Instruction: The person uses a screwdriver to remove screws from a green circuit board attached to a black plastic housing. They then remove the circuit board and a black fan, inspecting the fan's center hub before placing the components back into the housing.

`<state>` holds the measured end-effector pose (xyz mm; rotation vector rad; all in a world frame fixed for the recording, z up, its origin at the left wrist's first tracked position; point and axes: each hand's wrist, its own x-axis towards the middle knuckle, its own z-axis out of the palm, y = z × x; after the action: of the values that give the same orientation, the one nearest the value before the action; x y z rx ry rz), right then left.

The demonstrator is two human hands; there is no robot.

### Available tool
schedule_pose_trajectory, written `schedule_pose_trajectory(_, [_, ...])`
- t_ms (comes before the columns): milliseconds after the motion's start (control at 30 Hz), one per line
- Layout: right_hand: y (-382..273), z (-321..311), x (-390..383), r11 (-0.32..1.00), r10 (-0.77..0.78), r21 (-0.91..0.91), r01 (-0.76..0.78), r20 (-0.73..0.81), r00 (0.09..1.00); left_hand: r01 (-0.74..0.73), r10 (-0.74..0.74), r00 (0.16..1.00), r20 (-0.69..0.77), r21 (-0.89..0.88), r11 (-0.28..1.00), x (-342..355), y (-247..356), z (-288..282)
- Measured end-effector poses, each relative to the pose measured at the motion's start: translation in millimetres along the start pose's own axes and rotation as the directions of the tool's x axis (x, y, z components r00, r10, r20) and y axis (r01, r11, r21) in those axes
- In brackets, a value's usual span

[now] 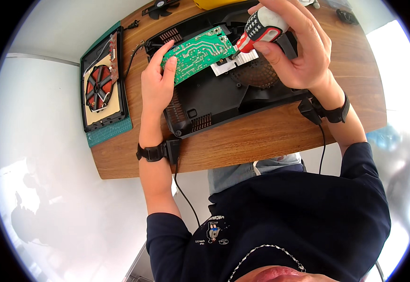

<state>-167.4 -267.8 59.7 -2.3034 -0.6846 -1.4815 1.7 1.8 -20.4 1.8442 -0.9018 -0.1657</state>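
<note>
My left hand grips the left end of a green circuit board, thumb over its face. The board lies over a black plastic housing with slotted vents. My right hand is closed round a red, black and white screwdriver, its tip down at the board's right edge, beside a finned silver heatsink. Behind the heatsink is a round perforated vent in the housing. Black straps with small boxes sit on both my wrists.
At the left of the wooden table, an opened black panel holding a red coil and a small board rests on a green mat. A black fan, a plug, a yellow object and a dark item lie at the back.
</note>
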Motion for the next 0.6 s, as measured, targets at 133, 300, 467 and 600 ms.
schedule_pose_trajectory(133, [-0.4,-0.7,0.0,1.000,0.013,-0.015,-0.013,0.000,1.000,-0.070,0.071,0.997,-0.006,0.029,0.997,0.9,4.2,1.4])
schedule_pose_trajectory(300, [0.4,-0.1,0.7,1.000,0.010,-0.026,-0.010,-0.003,1.000,-0.061,0.061,0.998,-0.007,0.071,0.996,0.8,5.2,1.0])
schedule_pose_trajectory(467, [0.5,-1.4,1.9,1.000,0.012,-0.021,-0.012,0.004,1.000,-0.036,0.036,0.999,-0.008,0.081,0.996,0.1,6.0,0.9])
schedule_pose_trajectory(600, [2.5,3.1,-0.6,1.000,0.010,-0.014,-0.011,-0.035,0.999,-0.044,0.045,0.999,-0.013,0.076,0.996,0.5,5.8,1.9])
